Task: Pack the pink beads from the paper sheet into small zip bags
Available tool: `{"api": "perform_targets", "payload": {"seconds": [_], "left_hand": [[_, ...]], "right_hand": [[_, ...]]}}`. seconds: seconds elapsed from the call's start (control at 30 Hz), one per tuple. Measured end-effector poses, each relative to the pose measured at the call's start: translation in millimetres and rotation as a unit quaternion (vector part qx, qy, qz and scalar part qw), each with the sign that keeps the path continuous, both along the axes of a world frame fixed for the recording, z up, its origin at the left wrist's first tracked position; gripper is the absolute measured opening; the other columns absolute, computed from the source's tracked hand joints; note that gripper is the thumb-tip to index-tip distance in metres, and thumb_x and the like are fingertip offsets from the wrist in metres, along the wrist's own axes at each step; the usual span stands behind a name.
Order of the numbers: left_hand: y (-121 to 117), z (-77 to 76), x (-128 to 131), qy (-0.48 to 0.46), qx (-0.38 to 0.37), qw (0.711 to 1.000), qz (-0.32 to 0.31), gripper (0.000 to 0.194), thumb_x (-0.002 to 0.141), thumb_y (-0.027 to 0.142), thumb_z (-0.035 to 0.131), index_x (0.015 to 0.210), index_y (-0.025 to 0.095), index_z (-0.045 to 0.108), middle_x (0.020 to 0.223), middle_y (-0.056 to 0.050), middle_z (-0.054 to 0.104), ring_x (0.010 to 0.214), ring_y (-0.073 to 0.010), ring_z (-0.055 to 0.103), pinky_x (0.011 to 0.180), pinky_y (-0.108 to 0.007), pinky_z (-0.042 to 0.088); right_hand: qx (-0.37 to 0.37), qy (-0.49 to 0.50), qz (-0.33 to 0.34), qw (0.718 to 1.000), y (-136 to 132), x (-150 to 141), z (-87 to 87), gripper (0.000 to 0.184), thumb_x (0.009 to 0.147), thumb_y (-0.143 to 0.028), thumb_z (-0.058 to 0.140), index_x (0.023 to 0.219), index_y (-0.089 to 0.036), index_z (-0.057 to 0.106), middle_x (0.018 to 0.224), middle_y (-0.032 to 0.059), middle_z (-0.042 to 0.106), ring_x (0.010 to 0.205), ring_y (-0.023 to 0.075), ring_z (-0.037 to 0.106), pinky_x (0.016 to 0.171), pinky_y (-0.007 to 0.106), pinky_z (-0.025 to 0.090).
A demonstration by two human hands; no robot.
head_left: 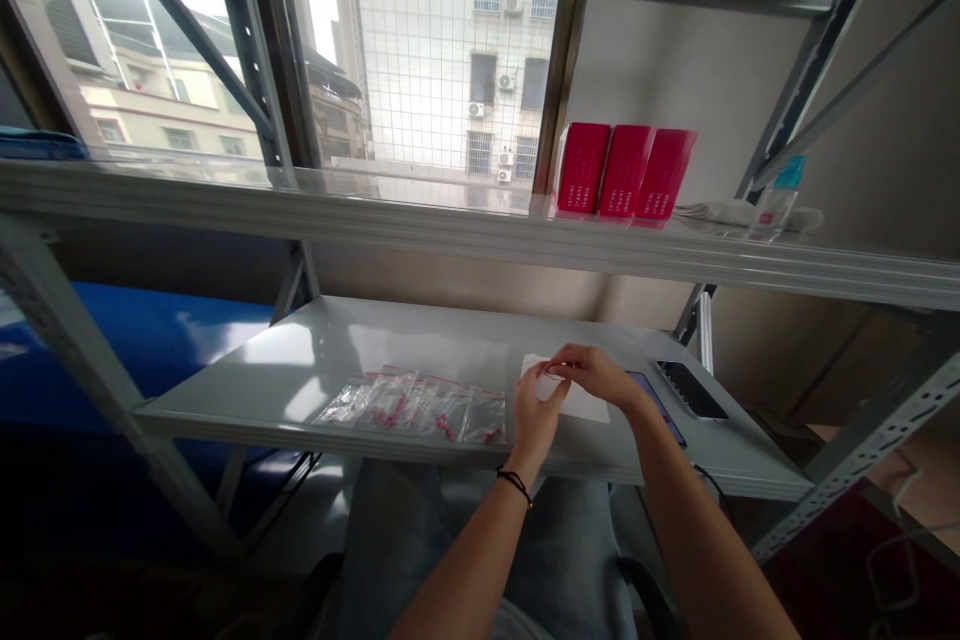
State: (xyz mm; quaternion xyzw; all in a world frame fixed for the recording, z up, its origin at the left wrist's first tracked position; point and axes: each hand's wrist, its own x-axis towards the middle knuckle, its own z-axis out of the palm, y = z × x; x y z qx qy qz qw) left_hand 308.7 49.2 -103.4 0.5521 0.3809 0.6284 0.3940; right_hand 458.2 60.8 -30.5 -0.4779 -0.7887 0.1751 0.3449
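Both hands meet over a white sheet of paper (589, 406) on the lower shelf. My left hand (534, 412), a dark band at its wrist, has thumb and fingers pinched together. My right hand (592, 372) reaches in from the right, its fingertips also closed. Between the fingertips shows a thin reddish strand (553, 374), too small to make out exactly. Left of my left hand lie several clear zip bags (427, 400) with red seal lines, overlapping in a row. Small pink-red pieces (390, 412) show in them.
A blue-edged phone (656, 405) lies partly behind my right forearm, with a dark phone-like slab (690, 390) beyond it. Three red boxes (626, 170) and a clear bottle with a teal cap (780, 195) stand on the upper shelf (420, 225). Metal posts (862, 450) flank the sides.
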Motion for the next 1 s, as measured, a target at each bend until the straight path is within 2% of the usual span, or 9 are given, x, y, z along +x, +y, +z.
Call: {"api": "perform_targets", "payload": {"seconds": [0.07, 0.13, 0.23, 0.33, 0.43, 0.57, 0.67, 0.8, 1.0], "left_hand": [[1.1, -0.6, 0.1, 0.009, -0.006, 1.0, 0.002, 0.034, 0.081, 0.03, 0.077, 0.113, 0.022, 0.07, 0.113, -0.009, 0.073, 0.11, -0.0291, 0.065, 0.103, -0.044, 0.047], [1.9, -1.9, 0.2, -0.003, -0.015, 1.0, 0.014, 0.035, 0.083, 0.031, 0.077, 0.115, 0.021, 0.069, 0.112, -0.009, 0.073, 0.109, -0.028, 0.066, 0.102, -0.043, 0.047], [2.0, -3.2, -0.2, -0.058, -0.02, 0.998, 0.029, 0.036, 0.087, 0.037, 0.073, 0.119, 0.021, 0.067, 0.116, -0.009, 0.072, 0.112, -0.0259, 0.066, 0.104, -0.041, 0.047], [1.8, -3.4, -1.2, -0.125, -0.025, 0.992, 0.026, 0.037, 0.091, 0.043, 0.069, 0.12, 0.022, 0.064, 0.117, -0.008, 0.072, 0.111, -0.0241, 0.067, 0.102, -0.039, 0.049], [1.8, -3.4, -2.0, -0.155, -0.036, 0.987, 0.018, 0.038, 0.091, 0.046, 0.069, 0.12, 0.022, 0.064, 0.115, -0.008, 0.072, 0.109, -0.0234, 0.068, 0.1, -0.037, 0.051], [0.8, -2.9, -1.7, -0.157, -0.037, 0.987, 0.003, 0.038, 0.091, 0.044, 0.07, 0.12, 0.022, 0.064, 0.116, -0.008, 0.073, 0.11, -0.0235, 0.069, 0.101, -0.037, 0.051], [-0.4, -1.7, -1.4, -0.154, -0.036, 0.987, -0.002, 0.035, 0.091, 0.044, 0.07, 0.117, 0.021, 0.066, 0.113, -0.008, 0.074, 0.107, -0.0232, 0.07, 0.099, -0.036, 0.052], [-0.7, -1.0, -1.1, -0.153, -0.037, 0.987, 0.014, 0.033, 0.091, 0.044, 0.069, 0.115, 0.022, 0.066, 0.111, -0.007, 0.074, 0.106, -0.0228, 0.069, 0.098, -0.035, 0.051], [-1.0, -1.1, -1.8, -0.142, -0.04, 0.989, 0.007, 0.034, 0.091, 0.045, 0.069, 0.116, 0.023, 0.066, 0.113, -0.007, 0.074, 0.108, -0.0239, 0.069, 0.099, -0.037, 0.051]], "right_hand": [[0.001, -0.013, 0.0, 1.0, 0.4, -0.2, 3.2, 0.031, 0.094, -0.044, 0.062, 0.095, -0.019, 0.081, 0.095, 0.0064, 0.076, 0.086, 0.0202, 0.069, 0.082, 0.029, 0.052], [0.01, -0.018, -0.046, 0.999, 5.7, 0.8, 1.3, 0.037, 0.1, -0.042, 0.053, 0.105, -0.017, 0.08, 0.105, 0.0094, 0.077, 0.096, 0.022, 0.07, 0.087, 0.03, 0.052], [0.007, -0.04, -0.136, 0.99, 20.6, 1.4, -11.0, 0.037, 0.102, -0.031, 0.045, 0.115, -0.014, 0.076, 0.111, 0.0132, 0.077, 0.101, 0.0236, 0.07, 0.088, 0.031, 0.051], [-0.023, -0.088, -0.18, 0.979, 35.8, -3.1, -29.5, 0.027, 0.094, -0.022, 0.057, 0.107, -0.013, 0.079, 0.102, 0.0134, 0.079, 0.093, 0.0242, 0.071, 0.084, 0.03, 0.05], [-0.044, -0.134, -0.195, 0.971, 43.6, -10.6, -46.1, 0.021, 0.091, -0.021, 0.063, 0.103, -0.014, 0.08, 0.103, 0.0124, 0.079, 0.096, 0.0242, 0.071, 0.087, 0.029, 0.047], [-0.058, -0.176, -0.202, 0.962, 45.5, -15.6, -58.4, 0.02, 0.096, -0.021, 0.061, 0.103, -0.015, 0.078, 0.108, 0.0124, 0.078, 0.104, 0.0236, 0.069, 0.092, 0.029, 0.046], [-0.065, -0.197, -0.207, 0.956, 47.2, -14.6, -61.5, 0.018, 0.099, -0.024, 0.061, 0.102, -0.014, 0.075, 0.109, 0.0112, 0.076, 0.104, 0.0225, 0.068, 0.096, 0.035, 0.049], [-0.057, -0.21, -0.228, 0.949, 53.7, -10.4, -61.0, 0.021, 0.102, -0.032, 0.062, 0.113, -0.015, 0.07, 0.116, 0.008, 0.072, 0.11, 0.023, 0.067, 0.1, 0.045, 0.052], [-0.068, -0.229, -0.232, 0.943, 63.5, -12.2, -59.4, 0.023, 0.102, -0.035, 0.064, 0.116, -0.017, 0.068, 0.121, 0.0082, 0.068, 0.107, 0.0228, 0.067, 0.095, 0.045, 0.057]]}}
